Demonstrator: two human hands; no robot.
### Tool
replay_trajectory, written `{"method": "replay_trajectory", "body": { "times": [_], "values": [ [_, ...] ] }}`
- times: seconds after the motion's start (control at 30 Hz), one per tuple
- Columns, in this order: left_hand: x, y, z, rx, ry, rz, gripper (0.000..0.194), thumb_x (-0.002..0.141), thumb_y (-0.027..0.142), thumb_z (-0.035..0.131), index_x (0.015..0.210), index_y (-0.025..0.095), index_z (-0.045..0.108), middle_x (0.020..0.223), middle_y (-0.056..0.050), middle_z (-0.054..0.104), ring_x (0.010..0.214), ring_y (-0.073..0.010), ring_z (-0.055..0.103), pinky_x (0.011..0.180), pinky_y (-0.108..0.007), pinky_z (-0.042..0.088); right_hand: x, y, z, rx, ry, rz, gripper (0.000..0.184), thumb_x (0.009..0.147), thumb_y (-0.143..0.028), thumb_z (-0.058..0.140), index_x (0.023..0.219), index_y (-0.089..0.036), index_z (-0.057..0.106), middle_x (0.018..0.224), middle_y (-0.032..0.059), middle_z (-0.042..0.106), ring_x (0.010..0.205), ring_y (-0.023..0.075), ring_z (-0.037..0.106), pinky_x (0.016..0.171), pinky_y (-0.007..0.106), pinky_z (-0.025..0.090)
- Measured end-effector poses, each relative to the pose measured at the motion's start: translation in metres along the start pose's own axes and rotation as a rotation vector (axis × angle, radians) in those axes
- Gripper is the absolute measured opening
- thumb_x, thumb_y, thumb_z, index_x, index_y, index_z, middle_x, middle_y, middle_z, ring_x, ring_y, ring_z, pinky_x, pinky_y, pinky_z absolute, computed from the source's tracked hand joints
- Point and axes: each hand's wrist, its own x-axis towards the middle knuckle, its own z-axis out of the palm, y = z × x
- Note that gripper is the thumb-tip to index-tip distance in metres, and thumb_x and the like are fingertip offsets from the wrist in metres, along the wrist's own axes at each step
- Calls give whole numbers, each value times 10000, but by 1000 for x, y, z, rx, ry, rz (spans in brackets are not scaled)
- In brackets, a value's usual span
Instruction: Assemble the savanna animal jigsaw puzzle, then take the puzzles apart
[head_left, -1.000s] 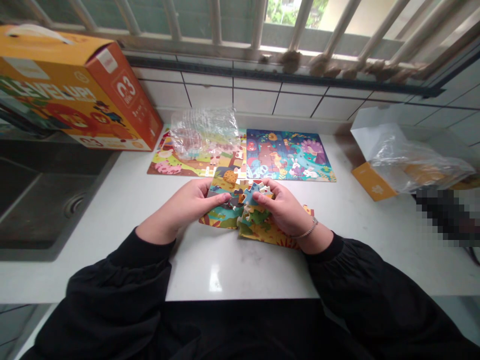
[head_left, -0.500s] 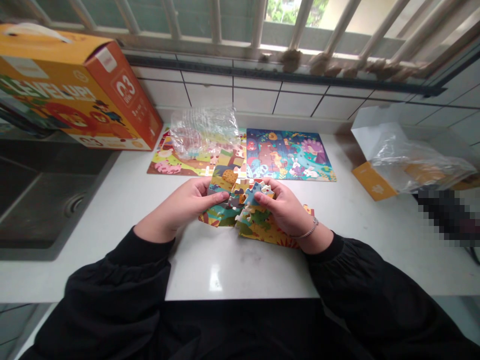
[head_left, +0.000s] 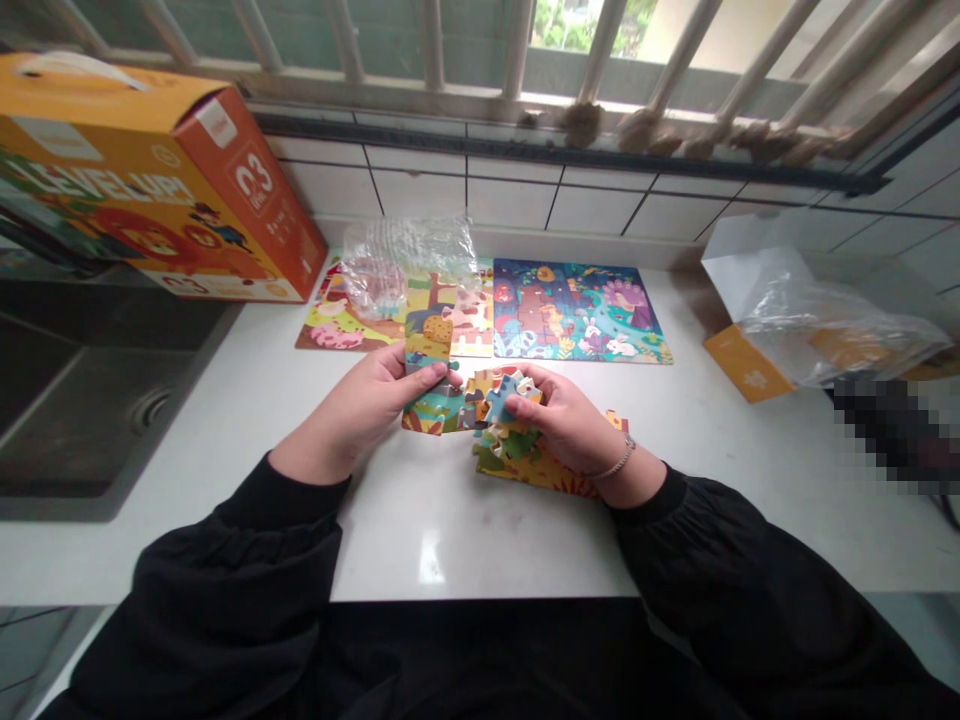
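My left hand (head_left: 386,398) pinches a joined strip of jigsaw puzzle (head_left: 428,352), held tilted up above the counter with a spotted animal on it. Between thumb and fingers, my right hand (head_left: 564,412) grips a small stack of loose puzzle pieces (head_left: 501,402), the top one blue. Below that hand, a yellow and green puzzle section (head_left: 525,468) lies on the counter, partly covered by the hand. Two assembled puzzles lie behind: a farm scene (head_left: 337,325) on the left and a dark blue forest scene (head_left: 592,310) on the right.
Crumpled clear plastic (head_left: 409,260) rests over the farm puzzle. An orange box (head_left: 150,190) stands at the left beside a dark sink (head_left: 67,400). An opened box (head_left: 750,365) with plastic wrap lies at the right. Tiled wall and window bars close off the back.
The strip in my left hand has moved left and turned more upright, away from the section on the counter. My right hand with its pieces has barely moved.
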Motion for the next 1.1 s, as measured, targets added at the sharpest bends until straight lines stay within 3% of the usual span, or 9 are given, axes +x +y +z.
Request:
{"method": "replay_trajectory", "body": {
  "times": [0.17, 0.37, 0.63, 0.87, 1.1],
  "values": [
    [-1, -1, 13, -128, 16, 76, 425, 826, 400, 1014, 1135, 200, 803, 1038, -66, 875, 894, -231, 838, 860, -345, 707, 0, -4, 2, 61, -47, 51, 648, 904, -520, 936, 1466, -282, 717, 1339, 71, 792, 1182, 265, 765, 1063, 390, 616],
    [0, -7, 20, -179, 29, 17, 476, 856, 390, 996, 1225, 186, 776, 1164, -96, 866, 1024, -266, 838, 958, -403, 695, 2, -5, 4, 128, -109, 107, 598, 886, -527, 947, 1382, -248, 763, 1315, 83, 810, 1157, 275, 778, 1073, 409, 630],
    [11, -14, 17, -209, 67, 80, 384, 881, 387, 971, 1141, 165, 795, 1127, -104, 861, 927, -230, 822, 901, -379, 698, 2, -6, 5, 112, -18, 115, 575, 863, -519, 964, 1335, -245, 786, 1249, 79, 831, 1099, 279, 798, 1036, 423, 647],
    [11, -12, 18, -170, 74, 109, 460, 849, 425, 994, 1177, 167, 802, 1181, -117, 858, 992, -257, 828, 934, -401, 696, 1, -8, 6, 76, -8, 105, 563, 861, -533, 963, 1313, -245, 789, 1292, 74, 827, 1114, 261, 794, 1007, 371, 640],
    [11, -11, 19, -117, 127, 151, 534, 819, 466, 1016, 1200, 170, 787, 1203, -113, 862, 1066, -275, 832, 994, -398, 681, 0, -9, 5, -57, 53, 67, 575, 865, -586, 941, 1287, -229, 782, 1220, 78, 834, 1103, 279, 784, 997, 399, 640]
  ]
}}
